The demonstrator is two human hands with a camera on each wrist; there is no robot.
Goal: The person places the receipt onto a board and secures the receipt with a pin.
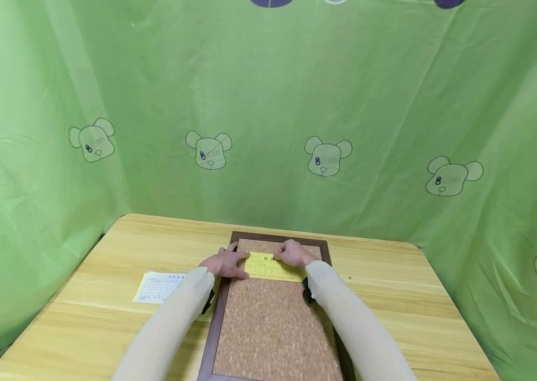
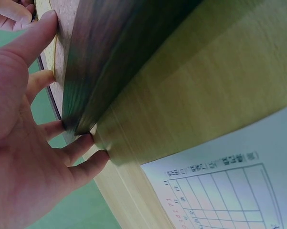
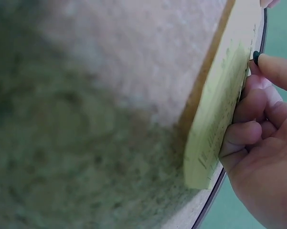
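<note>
A framed corkboard [image 1: 275, 328] lies on the table, and a yellow printed slip [image 1: 268, 271] rests across its upper part. My left hand [image 1: 227, 263] has its fingers spread at the slip's left edge; its thumb and index finger touch the slip, while other fingers reach over the dark frame [image 2: 93, 71] toward the tabletop. Over the slip's upper middle, my right hand [image 1: 292, 254] pinches a small dark push pin [image 3: 256, 57] between thumb and index finger, its point toward the paper. The remaining right fingers [image 3: 248, 105] are curled beside the slip.
Left of the corkboard, a white printed form [image 1: 156, 287] with a ruled table lies on the wooden table [image 1: 402, 296], partly behind the left sleeve. A green curtain [image 1: 268, 106] with bear drawings surrounds the table at the back and sides.
</note>
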